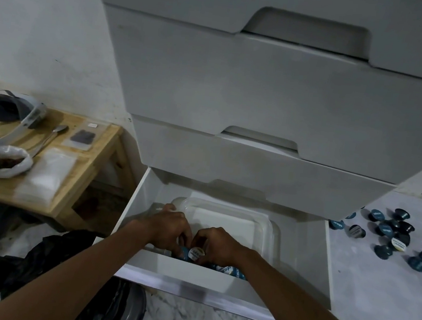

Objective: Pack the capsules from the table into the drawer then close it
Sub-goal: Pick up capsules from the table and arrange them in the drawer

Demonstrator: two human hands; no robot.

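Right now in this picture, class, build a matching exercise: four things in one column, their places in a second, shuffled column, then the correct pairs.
Things
1. loose capsules
2. spoon
3. clear plastic container
4. hands

Places
A. on the wooden table, left
B. over the capsules at the open drawer's front edge
C. inside the open drawer, behind the hands
D. on the marble surface, right of the drawer

Pairs: 1-D, 2-A, 3-C, 4-B
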